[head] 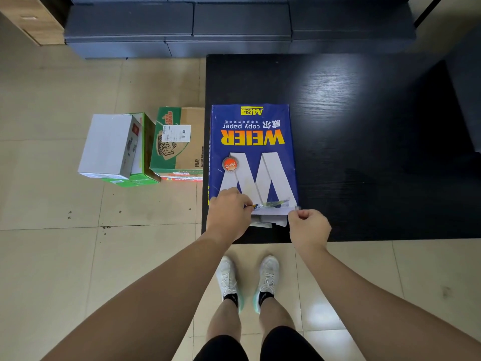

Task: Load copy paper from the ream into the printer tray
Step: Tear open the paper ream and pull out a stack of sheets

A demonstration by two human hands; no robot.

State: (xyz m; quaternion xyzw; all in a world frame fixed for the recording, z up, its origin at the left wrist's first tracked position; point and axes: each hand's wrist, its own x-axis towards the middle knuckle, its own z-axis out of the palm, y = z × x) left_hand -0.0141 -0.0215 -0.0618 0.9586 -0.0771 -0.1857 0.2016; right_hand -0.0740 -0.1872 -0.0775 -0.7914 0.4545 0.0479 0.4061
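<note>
We see a black wood-grain table (pixel 364 113) standing on a floor of pale beige tiles (pixel 52 256) with a few dark specks. To the left of the table, on the floor, sits a grey-white cardboard box (pixel 108 145) resting on top of a green carton (pixel 145 152). Just beside them, against the table's edge, a green-and-brown printed cardboard box (pixel 179 142) carries a white shipping label (pixel 176 133). Along the far side runs a row of dark blue-grey storage boxes (pixel 234 24), stacked in layers. A light wooden cabinet (pixel 28 16) shows in the top left corner.
</note>
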